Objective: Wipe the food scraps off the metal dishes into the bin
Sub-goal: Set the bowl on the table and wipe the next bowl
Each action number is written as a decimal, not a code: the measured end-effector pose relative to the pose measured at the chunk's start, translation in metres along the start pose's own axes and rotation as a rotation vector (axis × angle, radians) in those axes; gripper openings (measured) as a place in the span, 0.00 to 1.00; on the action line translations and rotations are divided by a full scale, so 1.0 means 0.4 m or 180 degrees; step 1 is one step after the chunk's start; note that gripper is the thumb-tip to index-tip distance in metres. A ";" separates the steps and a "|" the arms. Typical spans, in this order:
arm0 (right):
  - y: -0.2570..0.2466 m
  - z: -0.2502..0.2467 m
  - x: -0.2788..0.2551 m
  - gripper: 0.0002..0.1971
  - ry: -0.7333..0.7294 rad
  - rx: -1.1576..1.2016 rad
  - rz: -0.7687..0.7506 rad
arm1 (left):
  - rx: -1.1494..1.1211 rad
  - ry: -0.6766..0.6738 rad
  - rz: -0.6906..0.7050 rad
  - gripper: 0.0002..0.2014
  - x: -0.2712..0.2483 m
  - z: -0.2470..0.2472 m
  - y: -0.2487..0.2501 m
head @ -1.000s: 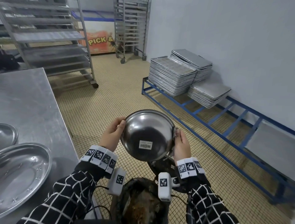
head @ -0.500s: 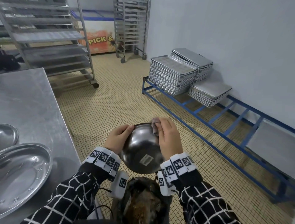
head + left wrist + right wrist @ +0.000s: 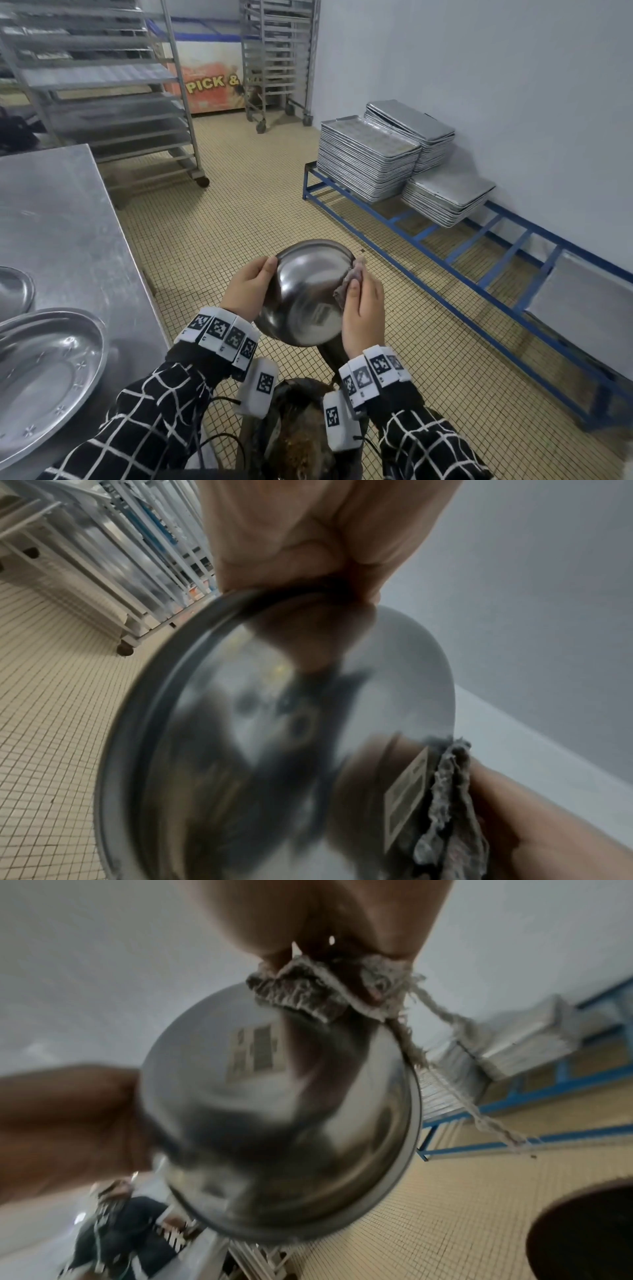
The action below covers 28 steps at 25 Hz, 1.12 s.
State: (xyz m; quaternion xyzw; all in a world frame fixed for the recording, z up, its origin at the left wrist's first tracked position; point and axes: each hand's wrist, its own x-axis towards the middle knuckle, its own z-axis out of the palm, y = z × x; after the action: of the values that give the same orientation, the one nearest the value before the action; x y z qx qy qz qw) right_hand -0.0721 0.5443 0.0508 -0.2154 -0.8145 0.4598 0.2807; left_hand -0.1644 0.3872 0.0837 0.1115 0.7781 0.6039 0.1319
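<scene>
A round metal bowl is held tilted above the bin, its underside with a sticker label facing me. My left hand grips the bowl's left rim. My right hand holds a grey frayed cloth and presses it against the bowl's right outer side. In the right wrist view the cloth lies bunched under the fingers on the bowl. The cloth also shows beside the label in the left wrist view. The bowl's inside is hidden.
A steel table stands at my left with two oval metal dishes on it. Stacks of baking trays sit on a blue floor rack along the right wall. Wheeled tray racks stand behind. The floor is tiled.
The right hand with the cloth slid from the bowl's top rim down its right outer side. The bowl rose slightly and tilted, and the left hand kept its grip on the rim.
</scene>
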 end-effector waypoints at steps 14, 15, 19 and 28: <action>0.022 0.022 0.030 0.23 0.0287 0.1650 0.1523 | -0.0439 -0.0049 0.0004 0.18 -0.013 -0.006 0.009; 0.032 0.013 0.027 0.22 0.0290 0.2064 0.1907 | -0.0550 -0.0021 -0.0043 0.18 -0.012 -0.007 0.005; 0.012 -0.016 0.008 0.13 0.0395 0.1907 0.1948 | -0.0439 -0.0068 0.0065 0.13 -0.013 -0.016 -0.012; -0.060 -0.071 0.070 0.13 -0.1001 -0.0763 -0.0532 | 0.0469 -0.0636 0.0397 0.10 -0.050 0.005 0.008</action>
State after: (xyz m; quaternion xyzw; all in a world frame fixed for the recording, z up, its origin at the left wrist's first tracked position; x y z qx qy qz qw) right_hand -0.0768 0.5675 0.0910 -0.1046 -0.9121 0.3628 0.1597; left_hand -0.1449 0.3831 0.0877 0.2287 0.7949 0.5380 0.1624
